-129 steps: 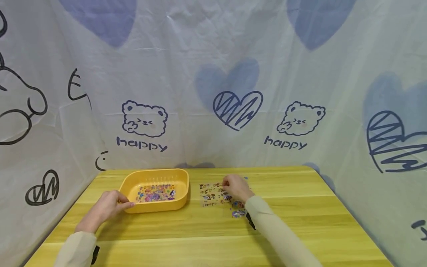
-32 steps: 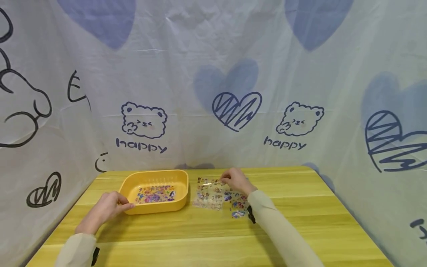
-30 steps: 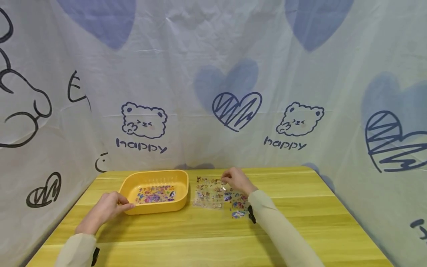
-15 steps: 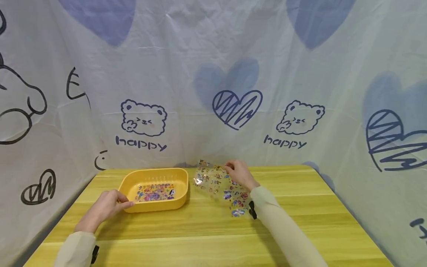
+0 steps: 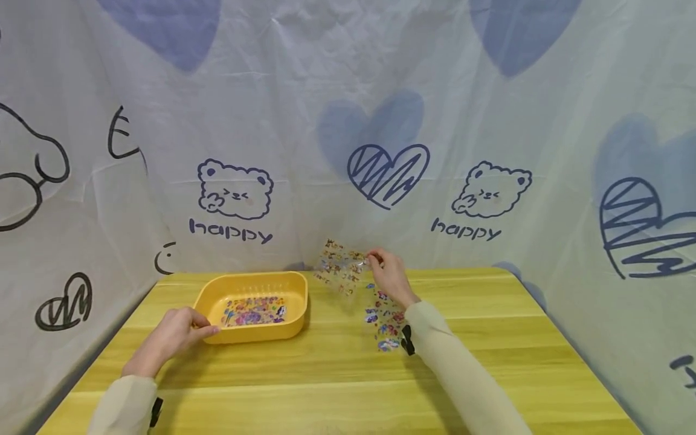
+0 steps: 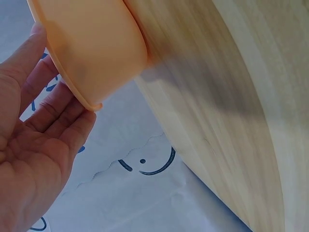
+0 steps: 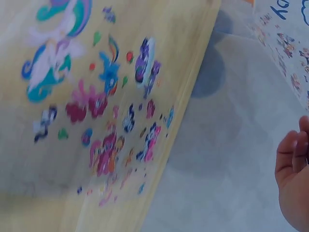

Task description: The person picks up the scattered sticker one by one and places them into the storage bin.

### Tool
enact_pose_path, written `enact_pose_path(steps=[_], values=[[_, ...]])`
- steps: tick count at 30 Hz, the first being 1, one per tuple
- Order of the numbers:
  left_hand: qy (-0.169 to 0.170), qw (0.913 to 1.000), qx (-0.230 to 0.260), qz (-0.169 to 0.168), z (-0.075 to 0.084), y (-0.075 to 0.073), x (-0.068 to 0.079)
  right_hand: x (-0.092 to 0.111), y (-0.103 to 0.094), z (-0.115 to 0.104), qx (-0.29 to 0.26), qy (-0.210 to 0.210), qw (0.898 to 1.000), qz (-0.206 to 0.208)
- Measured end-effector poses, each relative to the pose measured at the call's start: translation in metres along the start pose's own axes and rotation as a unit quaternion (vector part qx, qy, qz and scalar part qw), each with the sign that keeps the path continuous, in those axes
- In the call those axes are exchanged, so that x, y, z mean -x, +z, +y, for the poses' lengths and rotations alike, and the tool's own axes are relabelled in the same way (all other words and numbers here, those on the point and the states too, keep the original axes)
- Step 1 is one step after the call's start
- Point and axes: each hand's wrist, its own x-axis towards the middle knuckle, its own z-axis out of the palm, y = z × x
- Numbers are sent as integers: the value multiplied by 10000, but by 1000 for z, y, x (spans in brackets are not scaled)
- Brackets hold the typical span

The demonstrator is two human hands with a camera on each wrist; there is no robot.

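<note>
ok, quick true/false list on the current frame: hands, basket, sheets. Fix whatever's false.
1. The left hand grips the rim of the yellow basket. True.
2. The right hand holds nothing. False: it pinches a clear sticker sheet by its edge.
3. Another sticker sheet lies on the table, to the right of the basket. True.
4. The basket is empty. False: colourful stickers lie inside it.
5. The pinched sheet lies flat on the table. False: it is held up, seen partly against the backdrop.
</note>
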Motion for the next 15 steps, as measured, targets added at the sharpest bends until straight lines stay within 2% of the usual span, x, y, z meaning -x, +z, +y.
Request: enact_pose_path(steps=[7,15], values=[[58,10000,-14,33,-2,0,-1,-5,9,-10,-422,-424,9970,492],[81,10000,-29,13,-3,0,-3,-11,31,-34,-778,-353,9942,651]])
